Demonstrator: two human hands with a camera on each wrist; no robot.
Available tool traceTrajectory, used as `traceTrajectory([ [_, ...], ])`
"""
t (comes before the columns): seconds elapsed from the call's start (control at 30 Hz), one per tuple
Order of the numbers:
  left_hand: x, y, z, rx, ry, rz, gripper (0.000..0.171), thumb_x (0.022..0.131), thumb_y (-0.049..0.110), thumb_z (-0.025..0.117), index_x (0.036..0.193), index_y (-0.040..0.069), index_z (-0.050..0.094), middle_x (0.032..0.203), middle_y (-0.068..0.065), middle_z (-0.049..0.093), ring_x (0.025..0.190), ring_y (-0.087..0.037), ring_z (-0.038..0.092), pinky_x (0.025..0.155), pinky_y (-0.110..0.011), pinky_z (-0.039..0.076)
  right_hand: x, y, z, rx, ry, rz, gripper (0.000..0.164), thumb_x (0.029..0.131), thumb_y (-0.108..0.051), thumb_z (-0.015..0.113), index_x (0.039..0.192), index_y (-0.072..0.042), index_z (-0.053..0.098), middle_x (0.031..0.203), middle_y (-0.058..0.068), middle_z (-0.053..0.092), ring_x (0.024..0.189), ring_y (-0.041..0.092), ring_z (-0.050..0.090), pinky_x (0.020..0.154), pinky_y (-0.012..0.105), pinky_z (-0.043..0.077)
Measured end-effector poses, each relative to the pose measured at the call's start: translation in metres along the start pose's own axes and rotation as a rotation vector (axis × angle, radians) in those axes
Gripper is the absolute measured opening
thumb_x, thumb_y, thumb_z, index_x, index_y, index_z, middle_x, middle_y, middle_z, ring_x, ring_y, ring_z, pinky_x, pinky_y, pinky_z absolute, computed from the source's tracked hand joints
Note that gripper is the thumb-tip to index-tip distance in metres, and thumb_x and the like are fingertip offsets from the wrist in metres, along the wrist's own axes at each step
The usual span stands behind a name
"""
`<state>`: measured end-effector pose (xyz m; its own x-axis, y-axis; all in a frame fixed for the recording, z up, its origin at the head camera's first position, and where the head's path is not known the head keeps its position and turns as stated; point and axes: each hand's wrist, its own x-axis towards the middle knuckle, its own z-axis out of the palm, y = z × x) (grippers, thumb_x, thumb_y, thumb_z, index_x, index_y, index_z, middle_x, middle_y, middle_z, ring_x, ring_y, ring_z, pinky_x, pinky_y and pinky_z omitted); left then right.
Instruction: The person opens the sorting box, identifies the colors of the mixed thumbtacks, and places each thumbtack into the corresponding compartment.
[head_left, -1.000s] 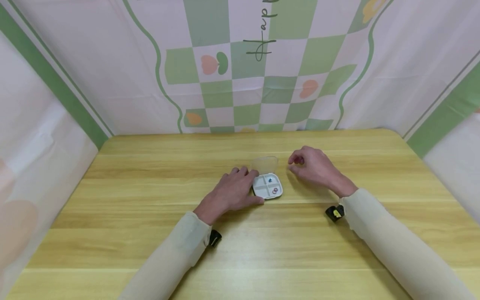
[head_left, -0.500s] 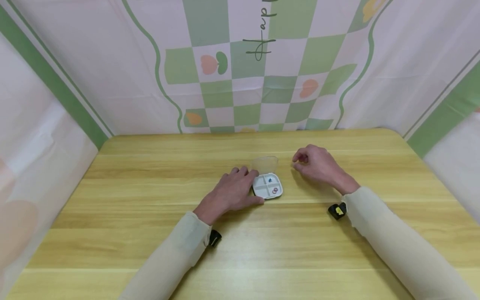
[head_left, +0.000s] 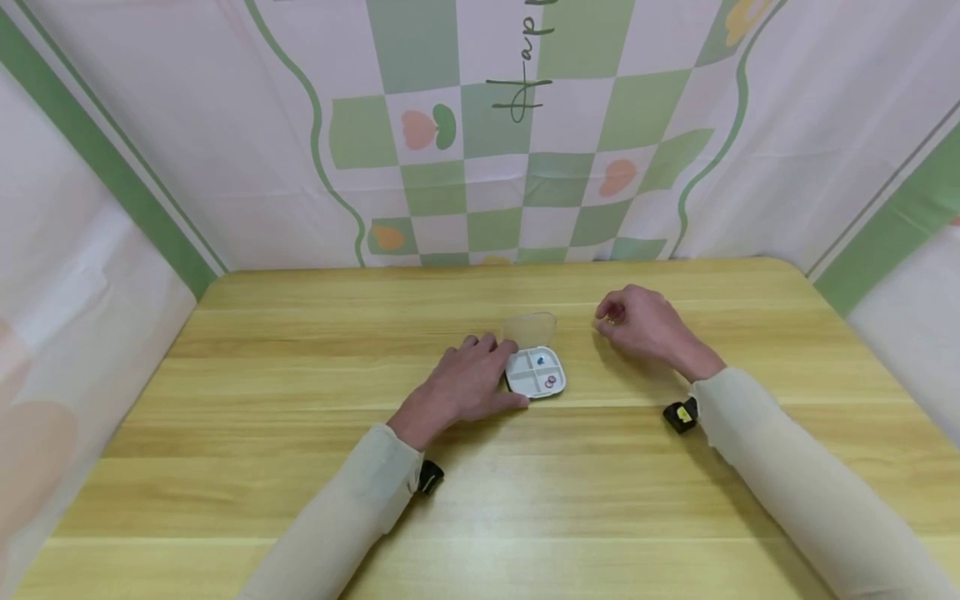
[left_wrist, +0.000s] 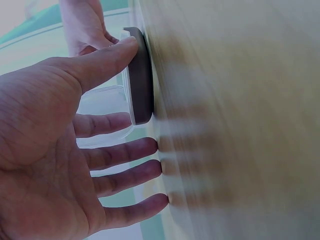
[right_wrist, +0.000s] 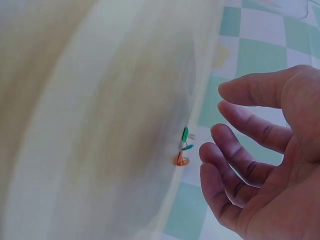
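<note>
A small white pill box (head_left: pixel 535 372) with four-part dividers lies on the wooden table, its clear lid (head_left: pixel 532 328) swung back. A tiny blue piece (head_left: pixel 541 361) sits in its far right compartment, and reddish ring-like loops (head_left: pixel 551 381) in the near right one. My left hand (head_left: pixel 468 382) holds the box's left side between thumb and index finger; the other fingertips touch the table. To the right of the box, my right hand (head_left: pixel 645 323) hovers with loosely bent fingers, thumb and index apart, nothing between them. Small green (right_wrist: pixel 185 134) and orange pieces (right_wrist: pixel 181 159) lie near its fingertips in the right wrist view.
The wooden table (head_left: pixel 300 467) reaches back to a checked green-and-white cloth (head_left: pixel 495 179). More patterned cloth hangs at both sides. The small coloured pieces are hidden by the right hand in the head view.
My right hand has drifted a little to the right and back, away from the pill box. The left hand and the box have stayed in place.
</note>
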<state>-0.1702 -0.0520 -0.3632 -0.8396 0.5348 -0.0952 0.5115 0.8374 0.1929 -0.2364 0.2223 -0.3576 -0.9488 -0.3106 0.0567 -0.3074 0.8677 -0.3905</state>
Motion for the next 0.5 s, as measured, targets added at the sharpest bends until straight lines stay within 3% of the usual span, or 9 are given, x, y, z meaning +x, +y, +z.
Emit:
traceTrajectory([
  [0.3, -0.001, 0.000, 0.000, -0.007, 0.004, 0.000, 0.076, 0.081, 0.062, 0.055, 0.139, 0.016, 0.036, 0.124, -0.008, 0.046, 0.102, -0.023, 0.045, 0.078, -0.040, 0.041, 0.008, 0.013, -0.009, -0.051, -0.008, -0.016, 0.018, 0.083, -0.023, 0.063, 0.093, -0.008, 0.065, 0.087, 0.006, 0.061, 0.081, 0.023, 0.055, 0.074, 0.041, 0.041],
  [0.5, -0.001, 0.000, -0.001, -0.017, 0.002, 0.000, 0.076, 0.080, 0.061, 0.055, 0.139, 0.016, 0.037, 0.124, -0.008, 0.046, 0.102, -0.023, 0.045, 0.078, -0.040, 0.041, 0.011, 0.021, -0.017, -0.057, -0.042, 0.010, 0.022, 0.080, -0.020, 0.061, 0.097, -0.006, 0.064, 0.095, 0.011, 0.062, 0.090, 0.028, 0.055, 0.079, 0.046, 0.041],
])
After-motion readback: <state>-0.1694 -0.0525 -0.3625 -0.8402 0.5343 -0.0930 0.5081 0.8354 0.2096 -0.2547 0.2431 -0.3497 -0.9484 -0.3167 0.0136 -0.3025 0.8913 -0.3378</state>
